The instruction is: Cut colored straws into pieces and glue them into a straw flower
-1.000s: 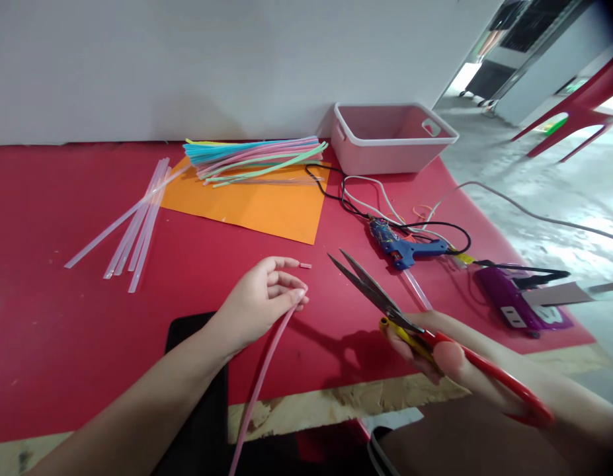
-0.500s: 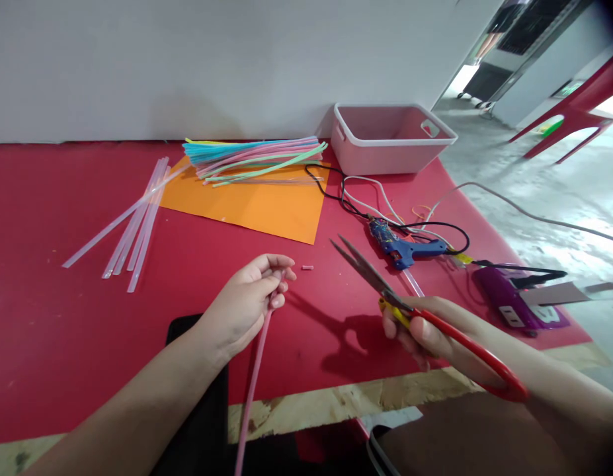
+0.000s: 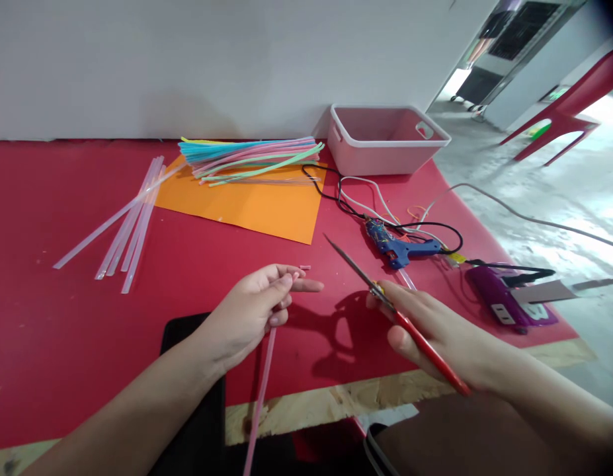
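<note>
My left hand (image 3: 264, 297) is closed on a pink pipe cleaner (image 3: 260, 403), whose long end hangs down past the table's front edge. Its short tip pokes out between thumb and index finger, while another finger points right. Just beyond my fingertips, a small cut pink piece (image 3: 305, 268) lies on the red table. In my right hand (image 3: 418, 317) are scissors (image 3: 353, 264) with red and yellow handles. Their blades point up and to the left, seen nearly edge-on and apart from the pipe cleaner.
Behind my hands, a bundle of coloured pipe cleaners (image 3: 246, 158) rests on orange paper (image 3: 246, 211). Clear glue sticks (image 3: 132, 231) lie left. On the right are a blue glue gun (image 3: 400, 248), tangled cables, a purple device (image 3: 504, 301) and a pink basket (image 3: 385, 158). A black object (image 3: 187, 324) sits under my left forearm.
The scissors have turned in my right hand, so their blades now look closed together rather than spread. A finger of my left hand has stretched out to the right. The view has shifted slightly.
</note>
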`<action>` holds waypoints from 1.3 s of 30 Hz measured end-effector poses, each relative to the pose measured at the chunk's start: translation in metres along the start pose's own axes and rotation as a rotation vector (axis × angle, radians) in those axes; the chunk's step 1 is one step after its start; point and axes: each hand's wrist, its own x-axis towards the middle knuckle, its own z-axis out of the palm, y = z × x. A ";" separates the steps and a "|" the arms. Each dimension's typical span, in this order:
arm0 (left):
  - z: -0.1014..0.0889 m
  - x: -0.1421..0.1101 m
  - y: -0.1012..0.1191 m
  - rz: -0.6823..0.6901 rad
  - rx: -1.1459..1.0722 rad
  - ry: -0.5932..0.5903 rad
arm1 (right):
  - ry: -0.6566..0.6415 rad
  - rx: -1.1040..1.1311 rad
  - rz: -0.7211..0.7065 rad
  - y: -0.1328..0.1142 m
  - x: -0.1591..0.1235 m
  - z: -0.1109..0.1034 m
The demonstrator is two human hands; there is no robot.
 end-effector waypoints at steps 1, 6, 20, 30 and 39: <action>0.000 0.000 0.000 -0.013 -0.004 0.001 | -0.015 -0.035 0.018 -0.003 -0.002 0.000; 0.001 0.000 -0.003 -0.008 -0.017 -0.002 | -0.142 -0.076 0.087 -0.001 -0.008 0.000; 0.001 -0.002 -0.001 -0.111 -0.055 -0.014 | -0.220 -0.158 0.167 -0.012 -0.011 0.005; 0.003 0.000 -0.003 -0.081 0.034 -0.004 | -0.229 -0.195 0.179 -0.015 -0.010 0.015; -0.003 0.003 -0.008 0.009 0.165 -0.021 | -0.184 -0.146 0.149 -0.011 -0.008 0.018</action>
